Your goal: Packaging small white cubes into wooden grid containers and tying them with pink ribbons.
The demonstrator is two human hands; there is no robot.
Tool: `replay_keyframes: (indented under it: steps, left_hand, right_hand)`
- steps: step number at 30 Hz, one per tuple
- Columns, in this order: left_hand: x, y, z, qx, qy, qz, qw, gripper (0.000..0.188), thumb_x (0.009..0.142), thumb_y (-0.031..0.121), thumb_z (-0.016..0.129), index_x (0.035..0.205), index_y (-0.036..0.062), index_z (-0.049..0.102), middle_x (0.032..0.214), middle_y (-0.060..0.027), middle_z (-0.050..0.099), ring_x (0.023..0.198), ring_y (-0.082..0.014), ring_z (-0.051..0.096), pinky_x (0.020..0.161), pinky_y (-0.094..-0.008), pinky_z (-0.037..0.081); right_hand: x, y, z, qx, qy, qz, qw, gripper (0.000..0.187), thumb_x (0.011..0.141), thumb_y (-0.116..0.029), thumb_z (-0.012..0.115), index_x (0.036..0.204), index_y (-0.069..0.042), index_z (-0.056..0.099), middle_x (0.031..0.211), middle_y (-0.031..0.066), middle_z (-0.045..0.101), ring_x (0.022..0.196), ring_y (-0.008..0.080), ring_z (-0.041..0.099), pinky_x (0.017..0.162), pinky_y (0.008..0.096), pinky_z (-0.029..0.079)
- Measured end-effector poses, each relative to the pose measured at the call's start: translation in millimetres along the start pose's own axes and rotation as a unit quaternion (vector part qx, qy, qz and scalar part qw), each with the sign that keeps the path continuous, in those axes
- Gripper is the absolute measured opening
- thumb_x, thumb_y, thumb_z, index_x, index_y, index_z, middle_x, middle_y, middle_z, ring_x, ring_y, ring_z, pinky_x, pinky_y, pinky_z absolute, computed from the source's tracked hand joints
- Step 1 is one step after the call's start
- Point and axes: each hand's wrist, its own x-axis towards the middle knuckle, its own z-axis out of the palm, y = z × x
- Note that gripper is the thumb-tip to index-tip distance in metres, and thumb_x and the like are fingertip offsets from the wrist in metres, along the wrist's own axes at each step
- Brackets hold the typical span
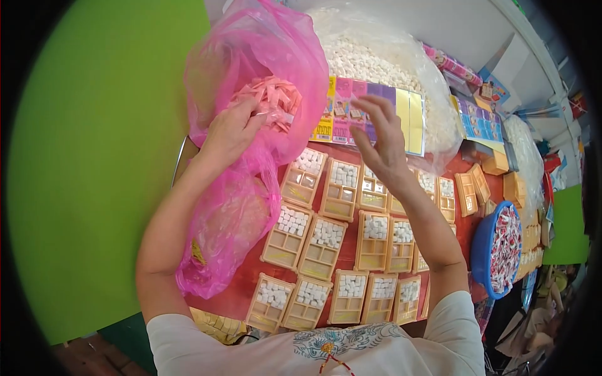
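My left hand (233, 130) reaches into the mouth of a translucent pink plastic bag (295, 44). Its fingers are pinched together on a strip at the edge of a heap of small pink strips (276, 100); the fingertips are partly hidden. Over the far row of trays hangs my right hand (384, 141), its fingers apart and nothing in it. Below both hands, several beige compartment trays (290, 241) lie in rows, white cube-like pieces (327, 232) filling the larger section of each. Their smaller sections show no white pieces.
Behind the trays, a big clear bag (364, 53) holds many white pieces, with colourful printed card sheets (357, 103) in front. A blue basin (481, 250) of small wrapped packets stands at right. More beige trays (467, 193) sit nearby on the red tabletop (251, 276). A green panel (94, 169) fills the left.
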Motion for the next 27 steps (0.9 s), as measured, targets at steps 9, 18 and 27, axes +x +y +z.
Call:
replay_keyframes:
  steps: [9, 18, 27]
  left_hand:
    - [-20.1, 68.2, 9.8, -0.416, -0.253, -0.051, 0.872, 0.02, 0.094, 0.025, 0.053, 0.088, 0.0054, 0.056, 0.073, 0.0016, 0.053, 0.065, -0.0085, 0.054, 0.056, -0.0243, 0.043]
    - [-8.8, 78.0, 39.0, -0.596, -0.271, -0.069, 0.753, 0.034, 0.099, 0.034, 0.045, 0.097, 0.0022, 0.056, 0.077, -0.0046, 0.057, 0.062, -0.0125, 0.056, 0.054, -0.0259, 0.046]
    - [4.6, 41.5, 54.9, -0.343, -0.192, -0.147, 0.908, 0.039, 0.096, 0.036, 0.047, 0.113, 0.0013, 0.056, 0.089, -0.0036, 0.058, 0.067, -0.0108, 0.057, 0.054, -0.0256, 0.045]
  right_hand:
    - [-19.2, -61.3, -9.1, 0.256, -0.084, 0.057, 0.961, 0.029, 0.084, -0.005, 0.064, 0.112, 0.0, 0.057, 0.094, 0.008, 0.057, 0.082, 0.0151, 0.056, 0.074, 0.0279, 0.046]
    - [-8.9, -42.0, 12.8, 0.25, -0.044, 0.092, 0.963, 0.017, 0.086, -0.003, 0.065, 0.099, -0.001, 0.056, 0.083, 0.0035, 0.058, 0.075, 0.0098, 0.057, 0.067, 0.0255, 0.046]
    - [-35.7, -16.2, 57.5, 0.155, -0.066, 0.113, 0.979, 0.01, 0.083, -0.005, 0.066, 0.088, -0.003, 0.058, 0.075, 0.0073, 0.054, 0.062, 0.0168, 0.054, 0.055, 0.0304, 0.043]
